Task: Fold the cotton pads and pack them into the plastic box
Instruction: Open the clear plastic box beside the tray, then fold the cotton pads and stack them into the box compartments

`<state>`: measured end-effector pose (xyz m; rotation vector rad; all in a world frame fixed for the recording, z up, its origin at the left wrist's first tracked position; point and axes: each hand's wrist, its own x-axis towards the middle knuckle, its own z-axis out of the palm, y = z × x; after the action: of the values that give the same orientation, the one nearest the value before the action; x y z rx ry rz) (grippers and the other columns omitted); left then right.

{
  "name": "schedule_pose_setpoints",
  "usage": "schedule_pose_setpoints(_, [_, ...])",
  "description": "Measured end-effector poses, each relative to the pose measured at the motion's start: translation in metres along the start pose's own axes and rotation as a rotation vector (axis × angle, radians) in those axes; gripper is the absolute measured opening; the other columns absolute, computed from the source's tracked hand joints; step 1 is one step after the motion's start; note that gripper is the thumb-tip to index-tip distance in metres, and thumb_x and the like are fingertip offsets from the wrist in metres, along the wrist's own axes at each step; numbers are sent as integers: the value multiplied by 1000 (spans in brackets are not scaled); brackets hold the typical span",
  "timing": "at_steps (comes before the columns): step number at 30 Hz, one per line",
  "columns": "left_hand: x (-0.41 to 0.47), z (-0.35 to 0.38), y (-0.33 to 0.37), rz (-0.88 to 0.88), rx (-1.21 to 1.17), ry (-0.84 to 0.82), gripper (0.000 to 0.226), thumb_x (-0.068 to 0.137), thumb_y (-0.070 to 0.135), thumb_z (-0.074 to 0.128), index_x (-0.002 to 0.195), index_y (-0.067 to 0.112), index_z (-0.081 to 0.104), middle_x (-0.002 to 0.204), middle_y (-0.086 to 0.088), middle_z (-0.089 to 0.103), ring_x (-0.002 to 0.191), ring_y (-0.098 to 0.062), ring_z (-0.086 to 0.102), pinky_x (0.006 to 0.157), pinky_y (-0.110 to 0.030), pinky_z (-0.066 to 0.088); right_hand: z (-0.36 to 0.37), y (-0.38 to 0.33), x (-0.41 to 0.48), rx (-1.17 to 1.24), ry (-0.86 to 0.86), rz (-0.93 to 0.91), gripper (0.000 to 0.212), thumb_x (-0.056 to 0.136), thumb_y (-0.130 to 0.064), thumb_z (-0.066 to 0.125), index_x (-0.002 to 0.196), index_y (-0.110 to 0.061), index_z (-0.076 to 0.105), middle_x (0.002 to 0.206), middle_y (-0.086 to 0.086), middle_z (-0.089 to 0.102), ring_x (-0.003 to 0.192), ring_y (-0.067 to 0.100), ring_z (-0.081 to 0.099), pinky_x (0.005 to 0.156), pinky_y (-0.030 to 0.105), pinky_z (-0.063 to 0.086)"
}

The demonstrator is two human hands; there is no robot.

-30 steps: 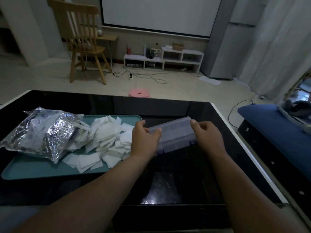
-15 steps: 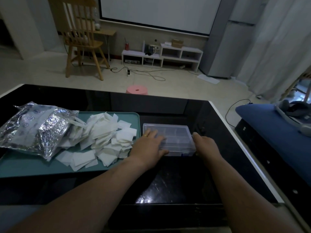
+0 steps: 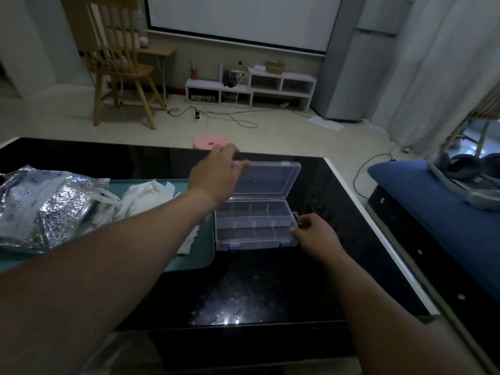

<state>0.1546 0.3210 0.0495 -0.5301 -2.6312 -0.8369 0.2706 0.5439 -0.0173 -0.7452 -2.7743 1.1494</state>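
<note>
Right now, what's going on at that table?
A person is opening the clear plastic box on the black table. The left hand tips the lid back; the right hand steadies the box's right end. Its compartments look empty. The cotton pads lie heaped on the teal tray, none packed.

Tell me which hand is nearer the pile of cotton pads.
Left. The left hand holds the box lid just right of the cotton pads; the right hand is beyond the box's far side.
</note>
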Motion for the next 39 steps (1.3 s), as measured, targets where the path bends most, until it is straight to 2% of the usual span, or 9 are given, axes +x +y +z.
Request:
schedule_pose_setpoints(5, [17,15,-17,123,159,92,56,103,21,56,155,22,35,163,-9,23,143,-33,38,109,-45,43,2,-8,8,-269,91,-113,44,90,-36,74,132,-27,60,124,0,60,109,18,62,94,45,58])
schedule_pose_setpoints(8, [0,38,-29,159,286,-316,47,107,39,43,151,24,40,156,-6,43,136,-29,49,110,-52,43,15,-25,6,-414,50,-238,41,93,-41,67,132,-31,61,128,-1,61,116,22,57,101,48,52])
schedule_pose_setpoints(10, [-14,47,-42,124,300,-510,53,108,45,37,156,25,36,164,-4,35,148,-26,36,120,-52,30,22,-35,3,-478,51,-223,38,95,-43,63,131,-31,61,126,0,62,118,24,55,103,48,48])
schedule_pose_setpoints(15, [-29,1,-56,126,118,-317,51,107,36,44,156,21,39,164,-1,37,150,-22,34,122,-44,29,27,-63,-6,-421,195,-274,34,98,-37,58,128,-24,65,127,5,60,119,31,54,100,50,44])
schedule_pose_setpoints(20, [-45,-88,-105,-103,51,-105,35,100,12,52,132,16,64,137,-6,60,126,-24,57,108,-35,44,67,-124,-21,-150,-10,-412,26,102,-34,55,92,-15,70,88,0,70,86,24,66,71,37,48])
schedule_pose_setpoints(22, [-60,-114,-127,-240,-12,-33,37,96,3,50,125,17,68,129,-5,65,119,-24,61,105,-38,47,85,-152,-27,-112,-74,-451,34,103,-34,50,83,-13,67,81,2,71,79,26,68,74,41,56])
schedule_pose_setpoints(26, [-97,-114,-142,-334,-88,-114,36,93,2,51,118,18,70,120,-4,70,107,-21,64,94,-31,49,111,-179,-35,-250,-223,-496,22,103,-33,55,115,-20,68,113,4,73,92,22,68,83,38,56])
schedule_pose_setpoints(29, [-107,-90,-146,-277,-30,-203,25,99,21,56,121,25,65,125,-1,62,106,-22,62,93,-36,50,122,-180,-35,-434,-368,-530,54,95,-37,70,146,-26,54,142,4,60,118,25,63,96,39,52])
schedule_pose_setpoints(39, [-104,-94,-139,-220,-95,-206,32,100,14,49,126,28,60,131,4,57,116,-17,58,98,-39,49,123,-172,-31,-409,-427,-555,44,99,-40,70,141,-31,63,137,-6,68,115,12,65,93,29,45])
